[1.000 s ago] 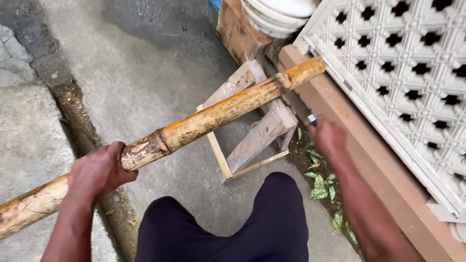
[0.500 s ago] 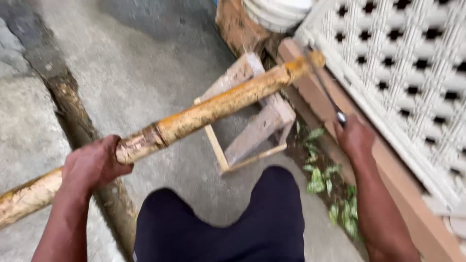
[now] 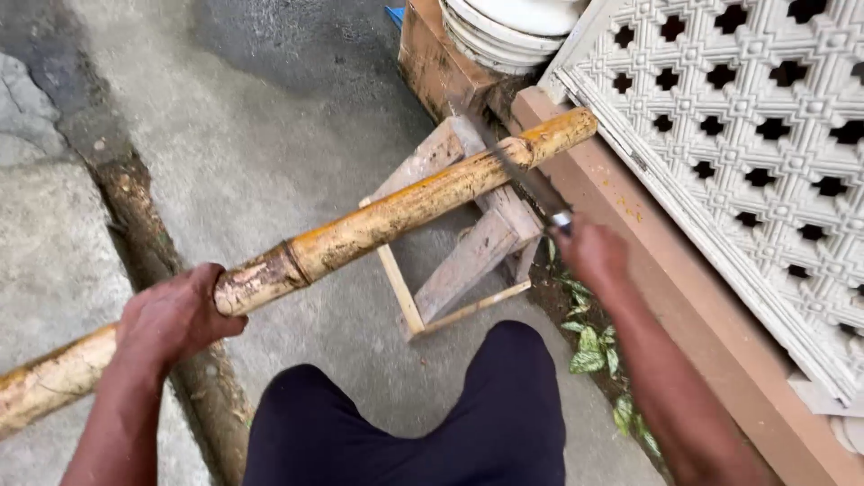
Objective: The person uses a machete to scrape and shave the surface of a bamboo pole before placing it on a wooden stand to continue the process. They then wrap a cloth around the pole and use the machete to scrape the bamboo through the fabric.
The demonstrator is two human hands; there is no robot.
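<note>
A long yellow-brown bamboo pole (image 3: 387, 211) runs from the lower left up to the right, its far part resting on a small wooden stand (image 3: 468, 252). My left hand (image 3: 175, 315) grips the pole near a dark joint. My right hand (image 3: 589, 252) holds a knife (image 3: 522, 175) by the handle; its long dark blade lies across the pole near the far end. My dark-trousered knee (image 3: 405, 423) is at the bottom middle.
Grey concrete ground with a dirt-filled crack (image 3: 144, 234) on the left. A white patterned lattice wall (image 3: 747, 153) above a brown ledge (image 3: 684, 270) on the right. Small green plants (image 3: 589, 346) by the ledge. A wooden box (image 3: 441, 63) with white buckets (image 3: 513, 27) behind.
My right hand has risen from beside the ledge and brought the knife blade up against the pole's far end. My left hand keeps its grip on the pole.
</note>
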